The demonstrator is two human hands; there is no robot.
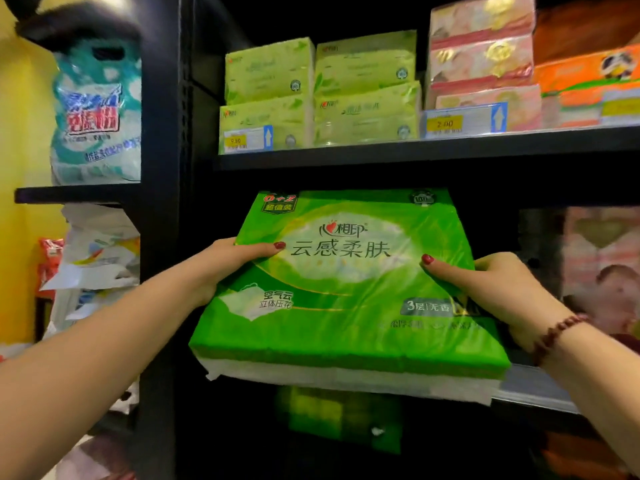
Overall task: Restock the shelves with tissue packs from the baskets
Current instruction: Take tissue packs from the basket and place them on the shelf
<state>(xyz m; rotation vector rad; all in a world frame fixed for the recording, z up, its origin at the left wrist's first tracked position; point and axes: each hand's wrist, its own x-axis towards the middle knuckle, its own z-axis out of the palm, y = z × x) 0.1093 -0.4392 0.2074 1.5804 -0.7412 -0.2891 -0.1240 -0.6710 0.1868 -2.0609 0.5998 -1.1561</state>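
A large bright green tissue pack [346, 292] is held tilted in front of the dark middle shelf opening, its far end reaching under the upper shelf. My left hand [228, 265] grips its left edge, thumb on top. My right hand [495, 289] grips its right edge, thumb on the top face. The middle shelf's grey front edge [533, 386] shows just right of the pack. No basket is in view.
The black upper shelf [415, 150] carries pale green tissue packs [318, 95], pink packs [485, 60] and orange packs [588, 84], with price tags in front. A pink pack [602, 268] stands at the right of the middle shelf. A black upright [162, 202] separates a left bay holding a teal bag [97, 112].
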